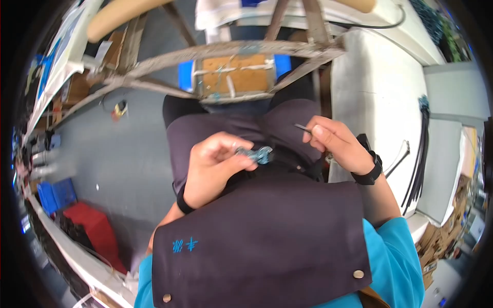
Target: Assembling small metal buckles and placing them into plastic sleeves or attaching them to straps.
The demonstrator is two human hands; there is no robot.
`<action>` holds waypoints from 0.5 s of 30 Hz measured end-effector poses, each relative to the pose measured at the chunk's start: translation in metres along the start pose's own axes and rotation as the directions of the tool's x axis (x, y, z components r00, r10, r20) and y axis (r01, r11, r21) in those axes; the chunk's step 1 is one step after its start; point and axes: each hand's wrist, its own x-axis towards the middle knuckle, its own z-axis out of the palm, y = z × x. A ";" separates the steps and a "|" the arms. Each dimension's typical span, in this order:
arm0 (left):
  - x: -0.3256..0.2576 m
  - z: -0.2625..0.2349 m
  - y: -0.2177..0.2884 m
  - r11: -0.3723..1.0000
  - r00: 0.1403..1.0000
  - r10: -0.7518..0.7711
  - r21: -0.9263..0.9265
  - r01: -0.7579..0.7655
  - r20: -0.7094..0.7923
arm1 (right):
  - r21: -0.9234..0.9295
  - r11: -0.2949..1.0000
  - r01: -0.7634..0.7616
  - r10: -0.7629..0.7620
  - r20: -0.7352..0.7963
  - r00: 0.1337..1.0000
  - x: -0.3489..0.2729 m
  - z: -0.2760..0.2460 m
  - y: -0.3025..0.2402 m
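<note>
Over my lap, my left hand pinches a small bunch of shiny teal-blue pieces between thumb and fingers. Their exact kind is too blurred to tell. A little to the right and apart from it, my right hand is closed on a thin dark rod-like piece, whose tip points left toward the bunch. Whether this is a tool or a cable end cannot be made out. Below both hands lies the dark apron that covers my lap and chest.
A white bench runs along my right. On it lies a bundle of black cables with teal ends. Ahead stands a wooden frame with a brown board below. Blue bins and a red box are at left.
</note>
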 end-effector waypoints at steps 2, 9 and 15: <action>0.003 0.005 0.001 0.993 0.995 0.098 0.069 -0.099 0.016 | 0.037 0.998 -0.059 0.067 -0.284 0.957 -0.022 -0.028 0.016; 0.016 0.007 0.005 0.833 0.950 0.262 0.458 -0.312 0.170 | 0.055 0.985 -0.164 0.149 -0.746 0.649 -0.065 -0.098 0.091; 0.039 0.028 0.011 0.905 0.967 0.118 0.377 -0.199 0.227 | 0.311 0.940 0.143 0.103 -0.654 0.750 -0.066 -0.089 0.049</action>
